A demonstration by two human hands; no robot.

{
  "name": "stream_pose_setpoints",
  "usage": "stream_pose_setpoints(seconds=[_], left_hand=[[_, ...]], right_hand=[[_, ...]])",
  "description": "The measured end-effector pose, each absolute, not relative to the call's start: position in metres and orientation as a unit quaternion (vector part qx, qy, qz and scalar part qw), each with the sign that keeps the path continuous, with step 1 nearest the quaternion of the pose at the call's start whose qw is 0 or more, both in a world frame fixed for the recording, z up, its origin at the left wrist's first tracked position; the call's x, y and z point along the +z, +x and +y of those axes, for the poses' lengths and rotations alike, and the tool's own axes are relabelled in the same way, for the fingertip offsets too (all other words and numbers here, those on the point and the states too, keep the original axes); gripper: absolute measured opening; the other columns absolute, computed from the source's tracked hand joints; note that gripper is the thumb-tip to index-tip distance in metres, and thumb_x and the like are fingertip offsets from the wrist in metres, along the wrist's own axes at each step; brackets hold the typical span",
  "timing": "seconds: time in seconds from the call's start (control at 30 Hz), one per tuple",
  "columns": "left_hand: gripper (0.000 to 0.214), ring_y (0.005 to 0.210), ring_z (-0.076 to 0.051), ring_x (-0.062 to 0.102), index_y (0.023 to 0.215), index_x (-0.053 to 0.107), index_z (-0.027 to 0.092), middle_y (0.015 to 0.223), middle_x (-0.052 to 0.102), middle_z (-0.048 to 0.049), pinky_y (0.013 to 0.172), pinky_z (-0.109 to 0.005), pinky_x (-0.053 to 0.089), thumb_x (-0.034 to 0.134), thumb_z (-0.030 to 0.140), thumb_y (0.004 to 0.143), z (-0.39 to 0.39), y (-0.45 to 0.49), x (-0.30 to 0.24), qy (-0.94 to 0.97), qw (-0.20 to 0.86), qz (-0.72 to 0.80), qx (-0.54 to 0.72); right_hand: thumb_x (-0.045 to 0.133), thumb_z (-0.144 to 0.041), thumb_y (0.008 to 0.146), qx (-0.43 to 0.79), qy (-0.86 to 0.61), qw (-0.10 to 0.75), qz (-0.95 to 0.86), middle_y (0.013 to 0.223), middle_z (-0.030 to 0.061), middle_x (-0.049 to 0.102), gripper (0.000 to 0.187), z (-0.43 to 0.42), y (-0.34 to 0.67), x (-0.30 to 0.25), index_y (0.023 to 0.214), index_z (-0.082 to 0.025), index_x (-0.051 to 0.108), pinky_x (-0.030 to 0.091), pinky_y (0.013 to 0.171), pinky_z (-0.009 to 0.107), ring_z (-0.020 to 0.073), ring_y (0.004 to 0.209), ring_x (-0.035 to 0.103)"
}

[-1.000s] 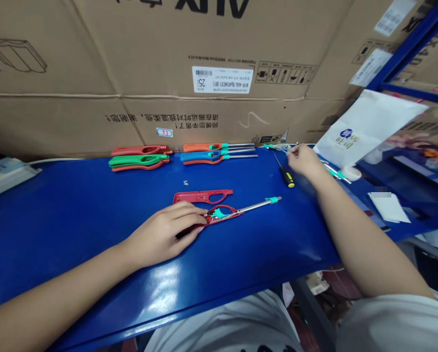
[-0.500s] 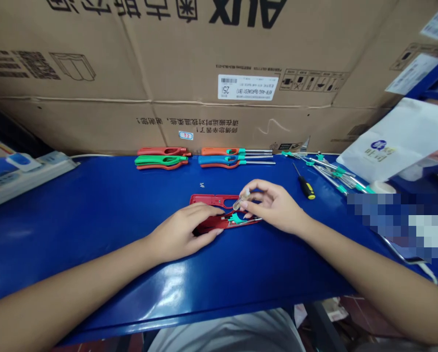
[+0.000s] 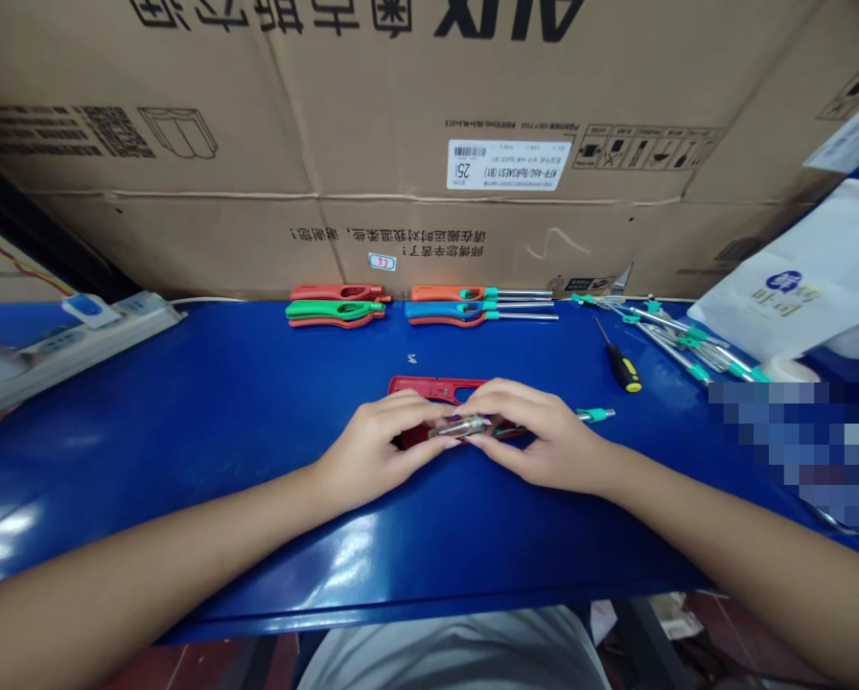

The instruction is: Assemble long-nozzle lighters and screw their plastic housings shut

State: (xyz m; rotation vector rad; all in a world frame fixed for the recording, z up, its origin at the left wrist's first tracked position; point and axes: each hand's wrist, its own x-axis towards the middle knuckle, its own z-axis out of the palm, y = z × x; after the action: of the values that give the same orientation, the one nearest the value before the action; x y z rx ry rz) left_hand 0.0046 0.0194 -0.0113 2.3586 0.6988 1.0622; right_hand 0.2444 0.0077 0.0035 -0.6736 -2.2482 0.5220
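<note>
Fingertips (image 3: pixel 429 437) of both hands are pinched in on the small clear tube (image 3: pixel 462 426), left hand (image 3: pixel 383 448) at its left end and right hand (image 3: pixel 541 443) at its right. They hold it low over the open red lighter (image 3: pixel 409 442) at centre frame, whose nozzle (image 3: pixel 593 415) pokes out to the right. That's new: half a second ago the right hand alone held the tube up while the left pinned the lighter, so the tube has now come down onto the open body. Farther out, a spare red shell (image 3: pixel 433 388) lies just behind the hands, the screwdriver (image 3: pixel 623 366) sits to the right, and finished lighters (image 3: pixel 476 305) line the table's (image 3: pixel 220 431) back edge.
</note>
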Motion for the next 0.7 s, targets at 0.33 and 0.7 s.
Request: stream_pose_setpoints(seconds=[0.33, 0.7], left_hand=[[0.017, 0.092, -0.018, 0.069, 0.109, 0.072, 0.017, 0.099, 0.077, -0.0063, 0.083, -0.031, 0.055, 0.068, 0.019, 0.093, 0.024, 0.002, -0.012, 0.864, 0.21, 0.246, 0.385], [0.024, 0.091, -0.019, 0.068, 0.118, 0.071, 0.019, 0.102, 0.076, -0.0089, 0.083, -0.034, 0.056, 0.058, 0.022, 0.098, 0.022, 0.001, -0.008, 0.878, 0.245, 0.226, 0.343]], right_hand=[[0.062, -0.018, 0.095, 0.06, -0.254, 0.368, -0.892, 0.101, 0.0072, 0.076, 0.02, 0.016, 0.258, 0.002, 0.114, -0.022, 0.064, 0.056, 0.082, 0.036, 0.0196, 0.091, 0.07], [0.063, -0.017, 0.094, 0.051, -0.237, 0.369, -0.897, 0.093, 0.0057, 0.075, 0.014, 0.019, 0.26, 0.001, 0.106, -0.022, 0.066, 0.051, 0.075, 0.036, 0.0183, 0.082, 0.068]])
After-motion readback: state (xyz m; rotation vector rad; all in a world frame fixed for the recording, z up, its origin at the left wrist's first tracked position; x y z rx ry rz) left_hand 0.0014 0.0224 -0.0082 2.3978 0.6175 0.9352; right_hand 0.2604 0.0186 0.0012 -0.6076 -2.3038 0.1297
